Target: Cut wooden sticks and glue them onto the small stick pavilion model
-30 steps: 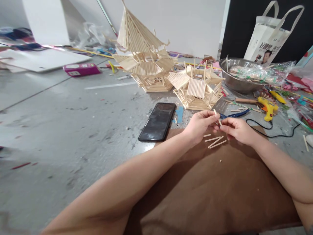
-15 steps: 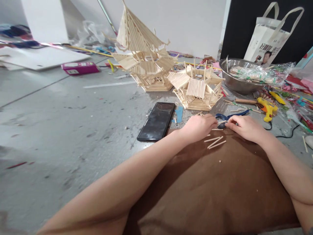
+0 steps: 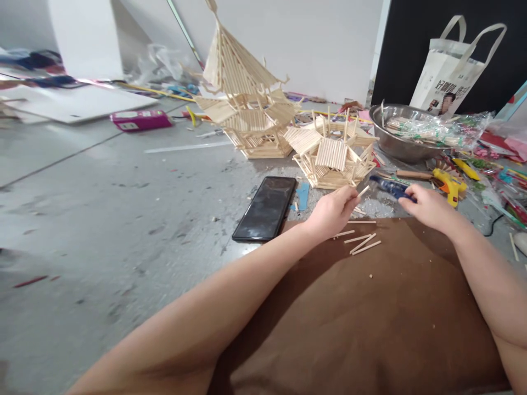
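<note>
My left hand (image 3: 335, 211) is closed, pinching a short wooden stick (image 3: 363, 191) that points up to the right. My right hand (image 3: 428, 206) is wrapped round the end of a blue pliers-like hand tool (image 3: 389, 187), blurred by motion, its far end toward the left. Several cut wooden sticks (image 3: 365, 248) lie on the brown cloth (image 3: 370, 318) below my hands. Just beyond them stands a low, many-sided stick model (image 3: 331, 153) with slatted roof panels. Behind it to the left rises a taller stick pagoda (image 3: 242, 82) with a pointed roof.
A black phone (image 3: 265, 208) lies left of my left hand, beside a piece of blue tape (image 3: 302, 196). To the right are a yellow glue gun (image 3: 450, 186) and a metal bowl (image 3: 405, 149) of bagged sticks. A white bag (image 3: 447, 77) and a magenta box (image 3: 141, 120) stand farther off.
My hands have moved apart. The right hand now grips the blue tool, which was lying between the hands, and the left hand has raised its stick slightly.
</note>
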`<move>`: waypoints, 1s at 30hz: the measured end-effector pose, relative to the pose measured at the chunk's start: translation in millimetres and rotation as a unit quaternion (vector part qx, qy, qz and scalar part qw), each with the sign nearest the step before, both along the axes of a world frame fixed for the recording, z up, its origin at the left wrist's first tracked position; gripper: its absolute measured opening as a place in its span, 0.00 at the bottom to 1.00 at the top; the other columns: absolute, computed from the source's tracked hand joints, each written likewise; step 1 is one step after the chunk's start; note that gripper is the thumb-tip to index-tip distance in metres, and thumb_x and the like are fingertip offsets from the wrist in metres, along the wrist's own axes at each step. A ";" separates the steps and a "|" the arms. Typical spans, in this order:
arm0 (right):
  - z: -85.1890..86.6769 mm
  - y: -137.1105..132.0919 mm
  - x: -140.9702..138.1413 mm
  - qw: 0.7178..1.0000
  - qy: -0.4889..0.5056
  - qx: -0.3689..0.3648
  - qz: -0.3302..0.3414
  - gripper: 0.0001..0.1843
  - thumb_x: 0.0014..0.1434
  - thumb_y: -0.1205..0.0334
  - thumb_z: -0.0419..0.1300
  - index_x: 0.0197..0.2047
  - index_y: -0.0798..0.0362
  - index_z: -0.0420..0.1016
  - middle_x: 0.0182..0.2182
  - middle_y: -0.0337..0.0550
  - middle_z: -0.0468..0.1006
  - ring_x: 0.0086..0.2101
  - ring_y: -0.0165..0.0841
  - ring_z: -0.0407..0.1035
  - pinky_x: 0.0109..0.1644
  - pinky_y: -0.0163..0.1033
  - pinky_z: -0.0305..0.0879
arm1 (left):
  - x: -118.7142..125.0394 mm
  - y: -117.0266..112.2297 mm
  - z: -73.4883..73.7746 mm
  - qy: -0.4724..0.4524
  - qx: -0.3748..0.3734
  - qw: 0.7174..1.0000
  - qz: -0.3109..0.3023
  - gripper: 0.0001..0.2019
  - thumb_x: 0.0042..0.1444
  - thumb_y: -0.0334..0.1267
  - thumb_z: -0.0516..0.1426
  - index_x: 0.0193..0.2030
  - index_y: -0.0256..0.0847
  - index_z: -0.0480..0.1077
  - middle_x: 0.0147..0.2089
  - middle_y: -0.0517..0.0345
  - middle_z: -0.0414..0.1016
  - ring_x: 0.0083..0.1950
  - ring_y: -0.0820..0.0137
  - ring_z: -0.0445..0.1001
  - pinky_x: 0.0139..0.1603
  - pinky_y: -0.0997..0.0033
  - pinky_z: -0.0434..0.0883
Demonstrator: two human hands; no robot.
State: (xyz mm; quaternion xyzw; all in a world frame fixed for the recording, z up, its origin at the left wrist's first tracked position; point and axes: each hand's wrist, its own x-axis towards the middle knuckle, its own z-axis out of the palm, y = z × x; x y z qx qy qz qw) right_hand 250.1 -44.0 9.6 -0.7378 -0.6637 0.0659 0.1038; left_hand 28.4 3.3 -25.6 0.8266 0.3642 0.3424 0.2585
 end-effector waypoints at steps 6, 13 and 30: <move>25.1 -12.1 2.3 0.911 0.406 0.067 0.033 0.15 0.46 0.51 0.60 0.29 0.50 0.60 0.12 0.29 0.58 0.12 0.23 0.52 0.17 0.33 0.45 | 1.9 -1.5 3.7 -0.100 0.012 0.993 -0.056 0.05 0.55 0.34 0.49 0.30 0.39 0.61 0.51 0.44 0.67 0.53 0.68 0.65 0.52 0.66 0.60; 13.0 -13.8 -14.1 0.793 0.603 0.065 0.057 0.08 0.46 0.60 0.60 0.25 0.51 0.63 0.16 0.32 0.63 0.15 0.24 0.59 0.18 0.33 0.55 | 7.0 -9.1 -0.4 -0.082 -0.066 0.990 -0.096 0.06 0.56 0.38 0.48 0.31 0.38 0.60 0.37 0.51 0.71 0.37 0.74 0.69 0.38 0.73 0.65; -4.1 -10.2 -20.5 0.854 0.496 0.131 0.090 0.13 0.46 0.58 0.55 0.38 0.50 0.68 0.34 0.42 0.74 0.37 0.38 0.69 0.43 0.47 0.64 | 7.7 -16.3 0.8 -0.049 -0.031 0.996 -0.062 0.07 0.56 0.35 0.47 0.30 0.37 0.63 0.25 0.61 0.68 0.24 0.80 0.64 0.27 0.79 0.63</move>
